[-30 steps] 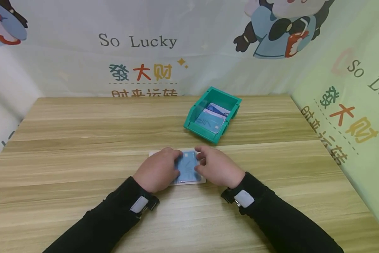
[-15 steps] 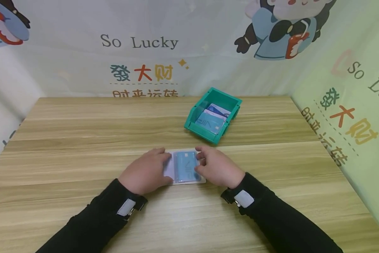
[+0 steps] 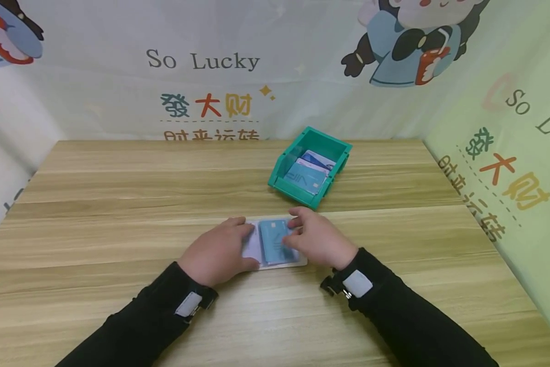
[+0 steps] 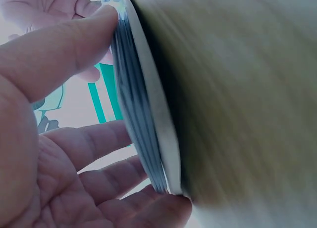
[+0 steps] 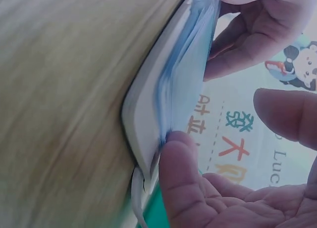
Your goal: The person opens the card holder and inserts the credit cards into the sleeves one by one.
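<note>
An open card holder (image 3: 252,246) with clear sleeves lies flat on the table. A light blue bank card (image 3: 272,242) shows in its right-hand side. My left hand (image 3: 216,251) grips the left part, thumb at the near edge and fingers at the far edge. In the left wrist view, the stacked sleeves (image 4: 140,114) show edge-on between thumb and fingers. At the right end, my right hand (image 3: 324,239) touches the far corner of the sleeves with a fingertip (image 5: 178,149). Its thumb (image 5: 285,109) stands apart from the sleeves in the right wrist view.
Behind the hands stands a green bin (image 3: 289,192) holding several cards (image 3: 306,176). The wooden table (image 3: 119,204) meets a printed cloth (image 3: 201,30) along its back edge, with more cloth on both sides. A pale strap (image 5: 136,198) hangs off the holder's corner.
My left hand has moved left off the blue card, uncovering the left page, then slightly right. The card holder has shifted a little right. My right fingers now reach farther over the card.
</note>
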Motion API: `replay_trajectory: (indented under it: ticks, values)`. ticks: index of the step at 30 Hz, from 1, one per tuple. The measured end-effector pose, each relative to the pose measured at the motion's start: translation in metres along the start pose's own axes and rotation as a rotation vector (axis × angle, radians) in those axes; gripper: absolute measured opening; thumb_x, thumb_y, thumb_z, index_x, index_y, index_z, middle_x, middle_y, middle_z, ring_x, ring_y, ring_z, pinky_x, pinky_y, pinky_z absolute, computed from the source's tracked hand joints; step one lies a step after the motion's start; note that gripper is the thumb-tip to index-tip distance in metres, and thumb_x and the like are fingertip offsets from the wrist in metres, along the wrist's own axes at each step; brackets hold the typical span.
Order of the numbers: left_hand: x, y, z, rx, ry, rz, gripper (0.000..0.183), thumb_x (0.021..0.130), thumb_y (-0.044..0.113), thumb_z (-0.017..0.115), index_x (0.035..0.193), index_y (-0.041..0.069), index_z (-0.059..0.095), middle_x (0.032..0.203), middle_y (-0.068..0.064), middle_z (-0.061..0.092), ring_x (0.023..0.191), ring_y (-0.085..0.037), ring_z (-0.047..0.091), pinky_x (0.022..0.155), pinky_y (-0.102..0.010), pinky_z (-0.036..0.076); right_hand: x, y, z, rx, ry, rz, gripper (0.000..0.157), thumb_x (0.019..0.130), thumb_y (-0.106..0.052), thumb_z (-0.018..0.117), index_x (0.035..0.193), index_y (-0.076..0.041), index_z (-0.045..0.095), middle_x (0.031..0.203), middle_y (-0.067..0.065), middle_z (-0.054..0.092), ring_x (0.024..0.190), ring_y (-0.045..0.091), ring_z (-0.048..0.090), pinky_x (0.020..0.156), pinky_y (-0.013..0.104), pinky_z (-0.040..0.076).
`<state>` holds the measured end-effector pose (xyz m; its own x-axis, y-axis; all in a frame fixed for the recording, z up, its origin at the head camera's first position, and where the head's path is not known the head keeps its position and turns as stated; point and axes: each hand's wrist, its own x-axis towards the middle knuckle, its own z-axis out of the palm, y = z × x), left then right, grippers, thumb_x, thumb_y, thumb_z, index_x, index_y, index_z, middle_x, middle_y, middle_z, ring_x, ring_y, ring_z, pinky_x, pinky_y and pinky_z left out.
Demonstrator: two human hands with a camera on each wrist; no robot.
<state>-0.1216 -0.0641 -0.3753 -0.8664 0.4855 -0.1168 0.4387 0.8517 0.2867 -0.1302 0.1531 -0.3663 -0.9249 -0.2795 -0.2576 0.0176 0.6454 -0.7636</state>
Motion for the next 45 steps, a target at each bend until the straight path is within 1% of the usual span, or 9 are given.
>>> replay_trajectory:
  ticks: [6, 12, 19, 25, 30, 33, 38, 42, 45]
  values:
    - [0.0004, 0.0005, 0.0016, 0.008, 0.004, 0.005, 0.077, 0.075, 0.052, 0.073, 0.132, 0.005, 0.052, 0.138, -0.016, 0.043, 0.123, -0.026, 0.039, 0.098, -0.045, 0.039, 0.0018, 0.0012, -0.0016, 0.070, -0.014, 0.041, 0.063, 0.086, -0.022, 0.066, 0.140, -0.005, 0.038, 0.120, 0.009, 0.055, 0.098, 0.018, 0.054, 0.086, 0.041, 0.048]
    - [0.0004, 0.0016, 0.0008, 0.016, -0.003, 0.007, 0.077, 0.075, 0.052, 0.072, 0.133, 0.006, 0.051, 0.138, -0.016, 0.043, 0.123, -0.027, 0.039, 0.098, -0.045, 0.039, 0.0008, 0.0005, -0.0018, 0.139, -0.035, 0.041, 0.065, 0.086, -0.021, 0.066, 0.141, -0.005, 0.034, 0.123, 0.013, 0.053, 0.099, 0.020, 0.054, 0.087, 0.042, 0.048]
    - [-0.0002, 0.0022, 0.0002, 0.009, -0.008, 0.001, 0.076, 0.075, 0.052, 0.072, 0.133, 0.006, 0.052, 0.138, -0.016, 0.043, 0.122, -0.027, 0.039, 0.098, -0.045, 0.039, 0.0000, -0.0007, -0.0022, 0.260, -0.061, 0.044, 0.067, 0.087, -0.019, 0.064, 0.142, -0.003, 0.030, 0.124, 0.015, 0.052, 0.097, 0.021, 0.055, 0.089, 0.044, 0.046]
    - [-0.0009, 0.0026, 0.0003, 0.006, -0.008, 0.005, 0.076, 0.075, 0.051, 0.073, 0.133, 0.006, 0.051, 0.138, -0.016, 0.043, 0.123, -0.026, 0.038, 0.099, -0.044, 0.038, 0.0005, 0.0018, -0.0016, 0.308, -0.053, 0.024, 0.069, 0.087, -0.019, 0.064, 0.143, -0.003, 0.027, 0.127, 0.017, 0.048, 0.097, 0.022, 0.055, 0.089, 0.045, 0.045]
    - [-0.0008, 0.0026, 0.0004, -0.003, -0.008, -0.003, 0.078, 0.075, 0.052, 0.073, 0.133, 0.006, 0.051, 0.139, -0.016, 0.043, 0.124, -0.026, 0.038, 0.099, -0.045, 0.038, 0.0000, 0.0010, -0.0028, 0.366, -0.048, -0.025, 0.064, 0.088, -0.016, 0.062, 0.141, -0.003, 0.028, 0.124, 0.016, 0.049, 0.102, 0.025, 0.051, 0.091, 0.045, 0.044]
    - [-0.0002, 0.0025, 0.0008, -0.008, -0.006, -0.009, 0.078, 0.074, 0.052, 0.074, 0.133, 0.007, 0.051, 0.139, -0.015, 0.042, 0.122, -0.026, 0.039, 0.098, -0.045, 0.039, 0.0000, 0.0003, -0.0024, 0.360, -0.061, -0.040, 0.060, 0.090, -0.015, 0.060, 0.140, -0.003, 0.030, 0.120, 0.015, 0.051, 0.101, 0.024, 0.052, 0.092, 0.045, 0.044]
    - [0.0003, 0.0017, 0.0004, -0.025, -0.002, -0.009, 0.078, 0.073, 0.052, 0.074, 0.133, 0.006, 0.052, 0.139, -0.016, 0.043, 0.118, -0.026, 0.043, 0.095, -0.044, 0.042, -0.0008, -0.0015, 0.0001, 0.308, -0.070, -0.053, 0.052, 0.090, -0.015, 0.060, 0.137, -0.006, 0.038, 0.114, 0.012, 0.055, 0.096, 0.022, 0.054, 0.089, 0.042, 0.047]
    - [0.0005, -0.0004, -0.0016, -0.058, 0.005, -0.011, 0.076, 0.074, 0.049, 0.074, 0.132, 0.006, 0.052, 0.137, -0.016, 0.045, 0.111, -0.025, 0.048, 0.091, -0.044, 0.044, -0.0019, -0.0034, 0.0014, 0.284, -0.067, -0.078, 0.045, 0.091, -0.014, 0.059, 0.133, -0.007, 0.045, 0.109, 0.008, 0.060, 0.095, 0.019, 0.056, 0.086, 0.040, 0.048]
    - [0.0009, -0.0029, -0.0030, -0.085, 0.011, -0.016, 0.075, 0.076, 0.048, 0.074, 0.132, 0.005, 0.051, 0.136, -0.015, 0.046, 0.109, -0.024, 0.049, 0.091, -0.044, 0.044, -0.0030, -0.0047, 0.0021, 0.280, -0.074, -0.086, 0.043, 0.092, -0.015, 0.059, 0.133, -0.008, 0.047, 0.105, 0.005, 0.064, 0.093, 0.016, 0.058, 0.084, 0.039, 0.050]
